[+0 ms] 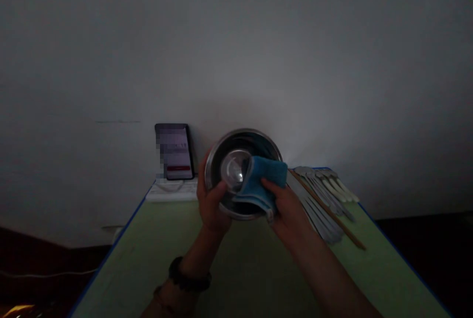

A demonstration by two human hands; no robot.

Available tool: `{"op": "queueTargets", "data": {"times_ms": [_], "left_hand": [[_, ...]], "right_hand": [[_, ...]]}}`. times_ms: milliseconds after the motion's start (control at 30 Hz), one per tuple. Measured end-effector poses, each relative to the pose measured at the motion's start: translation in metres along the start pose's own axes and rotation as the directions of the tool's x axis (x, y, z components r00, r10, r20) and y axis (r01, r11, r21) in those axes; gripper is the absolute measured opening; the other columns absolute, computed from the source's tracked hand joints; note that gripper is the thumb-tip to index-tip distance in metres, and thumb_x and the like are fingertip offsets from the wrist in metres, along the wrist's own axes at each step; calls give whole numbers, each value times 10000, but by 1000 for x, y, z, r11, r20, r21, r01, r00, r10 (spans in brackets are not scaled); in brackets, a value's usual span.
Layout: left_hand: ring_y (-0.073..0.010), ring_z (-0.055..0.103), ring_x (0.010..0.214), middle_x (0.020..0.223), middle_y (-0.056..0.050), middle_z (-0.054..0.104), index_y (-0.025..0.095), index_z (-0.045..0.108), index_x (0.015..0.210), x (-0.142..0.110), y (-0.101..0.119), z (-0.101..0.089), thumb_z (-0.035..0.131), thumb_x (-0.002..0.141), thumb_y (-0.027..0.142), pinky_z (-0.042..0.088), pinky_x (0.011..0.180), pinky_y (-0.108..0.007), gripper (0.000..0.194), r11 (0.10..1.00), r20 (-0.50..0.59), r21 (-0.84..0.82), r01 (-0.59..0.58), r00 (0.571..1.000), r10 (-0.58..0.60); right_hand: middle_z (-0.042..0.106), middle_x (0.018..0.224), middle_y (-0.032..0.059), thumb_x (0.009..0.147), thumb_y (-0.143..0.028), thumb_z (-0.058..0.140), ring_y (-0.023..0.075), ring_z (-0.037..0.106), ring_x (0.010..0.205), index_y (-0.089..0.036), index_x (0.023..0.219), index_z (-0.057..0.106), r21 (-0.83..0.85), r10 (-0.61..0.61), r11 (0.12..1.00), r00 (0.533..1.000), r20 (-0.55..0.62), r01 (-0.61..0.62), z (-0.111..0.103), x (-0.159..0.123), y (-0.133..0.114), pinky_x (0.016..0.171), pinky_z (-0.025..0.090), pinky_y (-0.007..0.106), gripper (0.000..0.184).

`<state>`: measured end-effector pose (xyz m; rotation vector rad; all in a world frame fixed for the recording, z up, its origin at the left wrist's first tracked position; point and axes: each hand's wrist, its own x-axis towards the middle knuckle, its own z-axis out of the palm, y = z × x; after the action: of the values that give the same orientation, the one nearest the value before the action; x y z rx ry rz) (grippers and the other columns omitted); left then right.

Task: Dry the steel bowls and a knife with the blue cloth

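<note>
The left hand (213, 207) gripped the stainless-steel bowl (232, 170) at eight o'clock, the right hand (287, 207) clutched a blue cloth (265, 172) at four, both inside the tabletop's (155, 259) side edges.

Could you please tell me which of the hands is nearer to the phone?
The left hand holds the bowl just right of the phone; the right hand, gripping the blue cloth, is farther right.

Wall (236, 52): we face plain grey, with a thin dark line (118, 122) at left.
Surface (251, 273): we see pale green, edged in blue.
Light: dim around us.
</note>
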<state>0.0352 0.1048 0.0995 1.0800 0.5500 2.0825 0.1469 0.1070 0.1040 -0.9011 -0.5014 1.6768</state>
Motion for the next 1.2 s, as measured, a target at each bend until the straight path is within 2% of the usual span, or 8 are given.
{"op": "queueTargets", "data": {"times_ms": [100,267,467,700,833,967,1067,1200], "left_hand": [[-187,501,1107,1152,33,594,276,545,1155,0,-5,-1,536,688,156,337,990,-291,481,998,12,22,53,999,-53],[-253,522,1089,1102,-62,622,184,586,1081,21,13,-8,512,725,353,362,979,-365,400,973,114,-30,228,968,-223],[-285,587,987,944,-64,680,157,619,1016,30,22,-14,562,660,237,455,868,-404,369,897,196,1,443,879,-434],[-278,628,884,854,-36,693,181,655,889,28,16,-16,615,608,237,502,766,-368,289,886,84,76,457,883,-462],[-271,596,972,895,-13,686,226,669,864,26,8,-18,591,664,282,486,811,-384,221,927,-53,223,301,953,-297],[-242,542,1069,1026,10,653,251,625,988,17,-1,-9,523,734,313,432,911,-371,281,954,-106,201,222,973,-205],[-233,549,1059,1049,13,648,256,576,1078,14,0,-2,544,713,263,436,909,-353,367,959,-61,140,245,969,-238],[-252,562,1034,995,-11,668,211,595,1047,25,12,-6,577,649,226,443,893,-356,399,936,104,81,343,931,-351]], "right_hand": [[695,755,37,650,-182,641,180,648,643,-149,882,606,-25,-4,1000,999,-49,3,-3,1,2,610,515,307,237],[691,755,19,605,-186,662,176,640,657,-165,848,616,-118,-155,982,987,-39,149,-9,4,-7,651,504,310,248],[686,811,24,621,-273,658,181,630,748,-167,870,636,-287,-229,930,973,33,229,-10,5,-12,730,472,323,272],[681,823,22,642,-284,647,170,624,728,-174,901,626,-331,-252,911,967,24,245,-12,6,-15,715,480,316,282],[676,896,16,655,-319,644,166,625,779,-202,1008,590,-297,-282,916,959,1,269,-11,8,-12,732,487,309,376],[686,897,55,690,-293,618,185,645,741,-165,989,588,-76,-110,992,992,-64,105,-7,8,-2,657,519,316,327],[696,841,66,667,-199,625,196,653,699,-143,924,596,-13,-26,1000,996,-82,25,-6,10,2,617,528,315,264],[695,761,40,619,-165,649,183,646,648,-144,885,602,-136,-95,987,994,-54,87,-12,14,-3,616,518,305,271]]}}
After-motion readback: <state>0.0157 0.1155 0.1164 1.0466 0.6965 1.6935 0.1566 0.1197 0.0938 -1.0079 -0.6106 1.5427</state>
